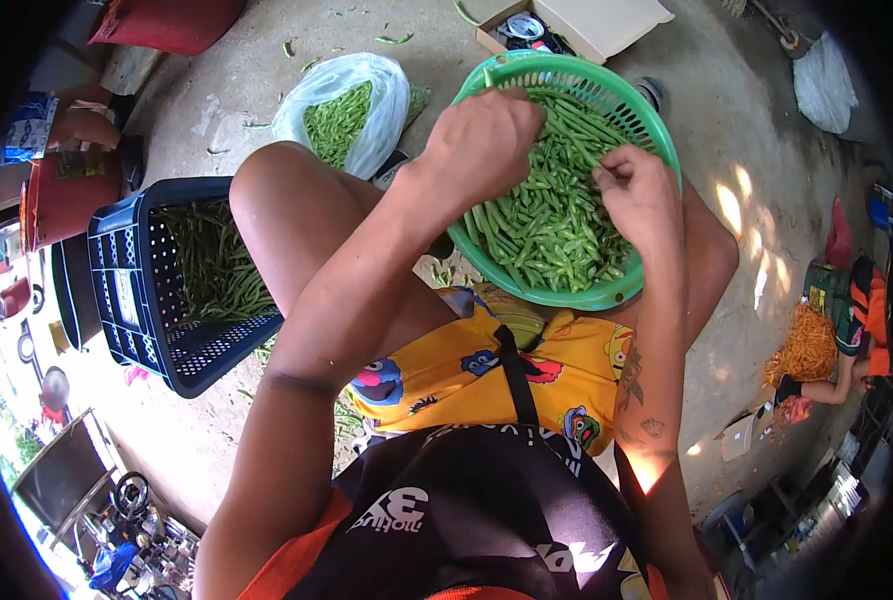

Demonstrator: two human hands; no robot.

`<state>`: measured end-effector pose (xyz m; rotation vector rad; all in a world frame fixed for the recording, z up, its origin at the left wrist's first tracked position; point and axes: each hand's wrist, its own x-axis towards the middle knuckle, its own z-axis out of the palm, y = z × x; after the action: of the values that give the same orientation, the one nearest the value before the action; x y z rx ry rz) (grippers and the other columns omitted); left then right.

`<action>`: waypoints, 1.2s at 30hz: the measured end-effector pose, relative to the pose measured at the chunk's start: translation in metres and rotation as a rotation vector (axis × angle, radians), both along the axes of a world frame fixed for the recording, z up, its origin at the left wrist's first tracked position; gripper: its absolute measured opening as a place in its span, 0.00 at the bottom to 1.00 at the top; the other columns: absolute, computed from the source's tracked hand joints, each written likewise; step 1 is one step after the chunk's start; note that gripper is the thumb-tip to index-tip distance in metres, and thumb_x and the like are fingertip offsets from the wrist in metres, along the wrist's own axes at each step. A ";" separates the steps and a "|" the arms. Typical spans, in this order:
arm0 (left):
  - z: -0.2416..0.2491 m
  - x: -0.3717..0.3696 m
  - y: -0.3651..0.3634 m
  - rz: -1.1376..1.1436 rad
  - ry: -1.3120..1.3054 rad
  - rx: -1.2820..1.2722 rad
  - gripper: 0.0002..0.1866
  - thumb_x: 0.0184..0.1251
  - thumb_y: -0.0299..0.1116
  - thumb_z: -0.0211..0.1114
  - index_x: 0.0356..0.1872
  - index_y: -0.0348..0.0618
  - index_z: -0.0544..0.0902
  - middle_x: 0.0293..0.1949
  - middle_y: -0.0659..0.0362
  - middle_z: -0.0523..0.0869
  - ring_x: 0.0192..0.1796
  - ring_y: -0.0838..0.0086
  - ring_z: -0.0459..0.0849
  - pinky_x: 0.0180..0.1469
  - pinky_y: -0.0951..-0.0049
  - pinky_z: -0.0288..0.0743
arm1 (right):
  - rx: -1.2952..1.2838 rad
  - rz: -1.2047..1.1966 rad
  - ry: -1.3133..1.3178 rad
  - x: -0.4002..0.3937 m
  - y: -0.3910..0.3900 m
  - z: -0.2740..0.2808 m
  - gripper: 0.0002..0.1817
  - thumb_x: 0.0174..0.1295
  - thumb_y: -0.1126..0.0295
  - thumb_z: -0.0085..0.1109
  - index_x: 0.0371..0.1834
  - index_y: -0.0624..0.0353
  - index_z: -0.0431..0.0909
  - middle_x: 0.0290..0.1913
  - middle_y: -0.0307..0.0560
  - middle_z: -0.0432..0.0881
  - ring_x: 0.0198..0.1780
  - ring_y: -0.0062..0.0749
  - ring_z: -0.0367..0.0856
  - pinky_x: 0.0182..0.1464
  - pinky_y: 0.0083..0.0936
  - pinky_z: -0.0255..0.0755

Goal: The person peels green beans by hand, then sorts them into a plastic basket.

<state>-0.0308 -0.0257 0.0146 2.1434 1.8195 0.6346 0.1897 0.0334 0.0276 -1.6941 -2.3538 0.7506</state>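
A green plastic basket (634,105) rests on my knees, filled with green beans (556,225). My left hand (486,140) is curled over the beans at the basket's left side, fingers closed down into them. My right hand (638,195) sits over the beans toward the right, thumb and fingers pinched together on a bean.
A dark blue crate (131,290) of uncut beans stands on the ground to my left. A clear plastic bag (351,105) of cut beans lies beyond my knee. A cardboard box (576,25) sits behind the basket. Another person sits at the right by orange strands (806,345).
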 end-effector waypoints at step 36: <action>-0.004 0.020 0.026 -0.063 -1.247 -0.593 0.22 0.54 0.17 0.67 0.53 0.33 0.87 0.37 0.59 0.90 0.41 0.76 0.88 0.49 0.76 0.81 | -0.018 -0.389 0.820 0.081 -0.096 0.003 0.05 0.64 0.80 0.71 0.39 0.66 0.84 0.34 0.33 0.83 0.32 0.10 0.71 0.35 0.11 0.66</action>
<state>-0.0113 0.0007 0.0106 0.9597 1.0065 0.9415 0.2704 -0.0627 0.0305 -1.3943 -1.4236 1.1067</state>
